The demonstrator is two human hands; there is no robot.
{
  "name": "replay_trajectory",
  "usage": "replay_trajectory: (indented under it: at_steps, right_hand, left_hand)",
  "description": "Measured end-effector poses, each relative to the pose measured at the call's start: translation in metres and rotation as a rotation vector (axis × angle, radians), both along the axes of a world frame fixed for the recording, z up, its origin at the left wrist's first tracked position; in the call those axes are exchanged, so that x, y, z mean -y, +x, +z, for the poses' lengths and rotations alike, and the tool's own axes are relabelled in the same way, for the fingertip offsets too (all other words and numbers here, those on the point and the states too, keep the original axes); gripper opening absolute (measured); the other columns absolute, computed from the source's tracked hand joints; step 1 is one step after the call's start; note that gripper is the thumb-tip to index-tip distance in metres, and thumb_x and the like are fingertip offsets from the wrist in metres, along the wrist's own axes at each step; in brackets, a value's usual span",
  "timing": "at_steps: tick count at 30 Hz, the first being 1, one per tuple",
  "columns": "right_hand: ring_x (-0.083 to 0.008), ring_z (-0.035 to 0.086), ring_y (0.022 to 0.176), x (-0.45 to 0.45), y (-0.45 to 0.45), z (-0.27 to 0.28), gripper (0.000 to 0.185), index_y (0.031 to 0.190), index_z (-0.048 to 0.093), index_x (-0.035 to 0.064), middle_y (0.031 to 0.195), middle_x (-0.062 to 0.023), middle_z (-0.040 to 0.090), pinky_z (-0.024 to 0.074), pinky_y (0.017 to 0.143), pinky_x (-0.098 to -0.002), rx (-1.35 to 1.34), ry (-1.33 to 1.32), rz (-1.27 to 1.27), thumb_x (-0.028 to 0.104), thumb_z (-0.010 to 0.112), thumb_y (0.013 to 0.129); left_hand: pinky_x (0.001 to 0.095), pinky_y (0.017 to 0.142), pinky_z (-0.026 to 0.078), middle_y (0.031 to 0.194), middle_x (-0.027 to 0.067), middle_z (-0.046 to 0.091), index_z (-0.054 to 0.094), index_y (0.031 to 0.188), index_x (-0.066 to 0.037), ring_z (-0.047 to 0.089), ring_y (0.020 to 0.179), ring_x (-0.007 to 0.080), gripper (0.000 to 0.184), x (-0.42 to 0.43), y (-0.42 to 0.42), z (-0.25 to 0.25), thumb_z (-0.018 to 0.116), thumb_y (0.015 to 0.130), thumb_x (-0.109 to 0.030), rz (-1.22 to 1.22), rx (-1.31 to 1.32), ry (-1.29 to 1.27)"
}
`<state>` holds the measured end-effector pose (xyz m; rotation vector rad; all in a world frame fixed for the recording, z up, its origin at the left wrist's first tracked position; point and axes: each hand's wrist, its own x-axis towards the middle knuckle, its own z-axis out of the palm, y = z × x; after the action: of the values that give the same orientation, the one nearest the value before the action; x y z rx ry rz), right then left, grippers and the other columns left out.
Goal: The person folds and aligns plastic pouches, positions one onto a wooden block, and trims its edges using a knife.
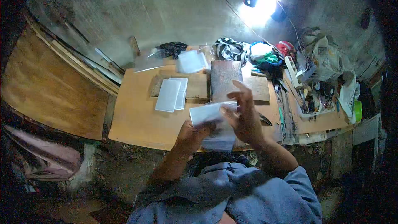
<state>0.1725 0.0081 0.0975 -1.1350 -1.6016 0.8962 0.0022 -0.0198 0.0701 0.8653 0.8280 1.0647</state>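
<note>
A flat white rectangular piece [205,114], like a folded sheet or card, is held up over the table's front edge by my left hand [194,135]. My left fingers are closed on its lower left side. My right hand [247,122] is at the other end of it, thumb against the piece and fingers spread above. Below the piece, between my wrists, is a blurred stack of pale, translucent sheets [218,141]; what supports it is hidden. Farther left on the table lie several similar white rectangles [168,95], overlapping.
Behind are a pale stack in clear plastic [192,61], a dark wooden block [226,76] and wooden boards [199,86]. Crumpled cloths [232,50] and a cluttered white tray [319,110] stand at the back and right. A bright lamp [263,4] hangs on the wall.
</note>
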Motion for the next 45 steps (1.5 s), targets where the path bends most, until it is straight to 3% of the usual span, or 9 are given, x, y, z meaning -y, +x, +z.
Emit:
replay_trajectory:
  at_steps: [2, 6, 17, 20, 24, 37, 40, 41, 45]
  right_hand:
    - [-0.0248, 0.049, 0.103, 0.005, -0.005, -0.010, 0.077, 0.137, 0.022, 0.0033, 0.123, -0.0182, 0.037, 0.0444, 0.085, -0.0345, -0.166, -0.123, 0.048, 0.011, 0.069, 0.077]
    - [-0.0241, 0.056, 0.093, 0.010, -0.008, -0.011, 0.077, 0.141, 0.012, 0.0125, 0.112, -0.0211, 0.051, 0.0472, 0.082, -0.0361, 0.092, 0.153, -0.047, 0.011, 0.063, 0.083]
    - [-0.0160, 0.059, 0.091, 0.004, 0.039, -0.100, 0.060, 0.125, 0.043, 0.0064, 0.099, -0.0084, 0.061, 0.0493, 0.081, -0.0302, -0.394, -0.635, 0.279, 0.001, 0.073, 0.073]
    - [-0.0146, 0.061, 0.085, 0.012, 0.059, -0.088, 0.056, 0.122, 0.045, 0.0076, 0.092, -0.0080, 0.062, 0.0506, 0.075, -0.0287, -0.089, -0.458, 0.135, 0.000, 0.072, 0.074]
    - [-0.0162, 0.062, 0.084, 0.011, 0.080, -0.114, 0.055, 0.118, 0.047, 0.0041, 0.091, -0.0092, 0.064, 0.0505, 0.072, -0.0272, -0.502, -0.387, 0.062, 0.002, 0.075, 0.071]
    - [-0.0141, 0.061, 0.076, 0.024, 0.082, -0.134, 0.020, 0.096, 0.061, 0.0014, 0.084, -0.0054, 0.064, 0.0507, 0.065, -0.0288, -0.592, -0.474, -0.017, 0.010, 0.069, 0.080]
    - [-0.0116, 0.059, 0.071, 0.024, 0.089, -0.115, 0.016, 0.091, 0.064, 0.0013, 0.082, -0.0041, 0.065, 0.0484, 0.062, -0.0256, -0.578, -0.455, -0.058, 0.012, 0.069, 0.080]
    - [-0.0099, 0.058, 0.067, 0.022, 0.097, -0.122, 0.016, 0.090, 0.065, 0.0006, 0.081, -0.0030, 0.065, 0.0476, 0.060, -0.0249, -0.597, -0.459, -0.081, 0.012, 0.069, 0.080]
    - [-0.0147, 0.061, 0.071, 0.024, 0.136, -0.122, 0.012, 0.084, 0.066, 0.0002, 0.078, -0.0067, 0.066, 0.0494, 0.065, -0.0262, -0.494, -0.407, -0.192, 0.009, 0.069, 0.078]
  left_hand:
    - [0.0310, 0.082, 0.050, 0.101, 0.0060, 0.062, 0.056, 0.112, -0.002, 0.060, 0.092, 0.0149, 0.028, -0.003, 0.001, -0.009, 0.062, 0.087, -0.013, 0.007, 0.022, 0.053]
    - [0.0300, 0.086, 0.047, 0.103, 0.0055, 0.061, 0.053, 0.114, -0.001, 0.058, 0.095, 0.0144, 0.032, -0.004, 0.002, 0.003, 0.061, 0.087, -0.017, 0.091, -0.155, 0.053]
    - [0.0388, 0.080, 0.048, 0.100, 0.0051, 0.058, 0.049, 0.119, -0.008, 0.056, 0.095, 0.0188, 0.037, -0.023, -0.026, -0.004, 0.062, 0.087, -0.024, 0.522, 0.219, 0.049]
    - [0.0426, 0.088, 0.044, 0.102, 0.0039, 0.059, 0.051, 0.114, -0.009, 0.055, 0.099, 0.0211, 0.030, -0.027, -0.040, -0.004, 0.057, 0.090, -0.026, 0.520, 0.314, 0.116]
    - [0.0383, 0.091, 0.042, 0.104, 0.0044, 0.059, 0.053, 0.116, -0.009, 0.054, 0.100, 0.0181, 0.027, -0.031, -0.042, -0.001, 0.053, 0.093, -0.024, 0.596, 0.544, 0.061]
    - [0.0218, 0.058, 0.053, 0.072, 0.0002, 0.063, 0.060, 0.082, -0.012, 0.061, 0.062, 0.0084, 0.014, -0.033, -0.063, -0.026, 0.056, 0.092, -0.022, 0.554, 0.794, -0.019]
    - [0.0200, 0.052, 0.046, 0.067, -0.0018, 0.060, 0.059, 0.080, -0.013, 0.055, 0.057, 0.0063, 0.015, -0.036, -0.061, -0.031, 0.056, 0.092, -0.022, 0.787, 0.599, -0.115]
    - [0.0208, 0.063, 0.048, 0.086, -0.0005, 0.064, 0.061, 0.099, -0.006, 0.059, 0.073, 0.0075, 0.014, -0.029, -0.063, -0.034, 0.059, 0.089, -0.016, 0.636, 0.526, 0.009]
    - [0.0248, 0.064, 0.050, 0.084, 0.0056, 0.065, 0.062, 0.097, -0.004, 0.061, 0.075, 0.0110, 0.017, -0.017, -0.096, -0.085, 0.064, 0.081, 0.001, 0.587, 0.180, 0.154]
